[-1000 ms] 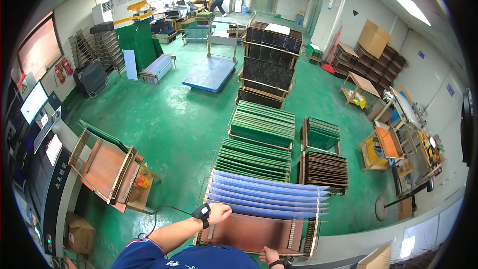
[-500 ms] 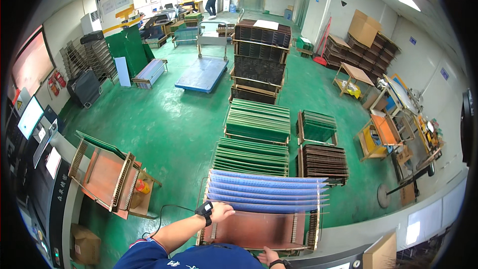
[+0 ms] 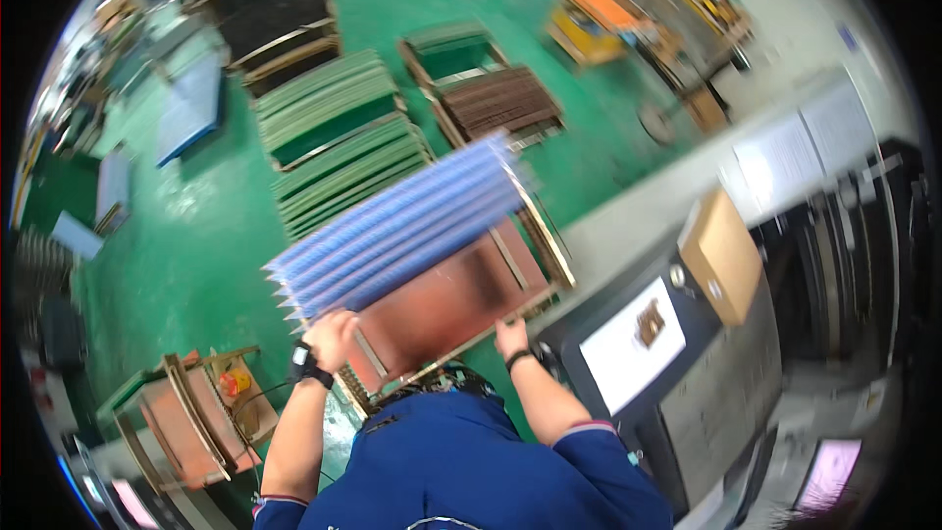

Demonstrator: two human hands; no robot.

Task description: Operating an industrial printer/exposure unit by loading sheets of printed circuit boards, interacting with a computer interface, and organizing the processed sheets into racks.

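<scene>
In front of me stands a slotted rack [image 3: 461, 345] with a copper-coloured base board. Several blue panels [image 3: 392, 226] are upright in its far half, side by side. My left hand [image 3: 334, 338], with a black wrist device, is closed at the rack's left side, close to the nearest panel's corner; motion smears it a little. At the near rail, toward its right end, the fingers of my right hand [image 3: 510, 336] curl round the frame. A dark band on that wrist shows. No panel is in either hand.
Beyond stand racks of green panels [image 3: 343, 177] and brown panels [image 3: 500, 98], with a dark stack [image 3: 265, 0] behind. A second copper-coloured rack [image 3: 191, 422] is at the lower left. To the right, a machine top holds a white sheet [image 3: 633, 344] and a cardboard box [image 3: 721, 255].
The view has swung right and down. My left hand has gone from above the base board to the rack's left side. The right hand now grips the near rail. The blue panels remain in the rack.
</scene>
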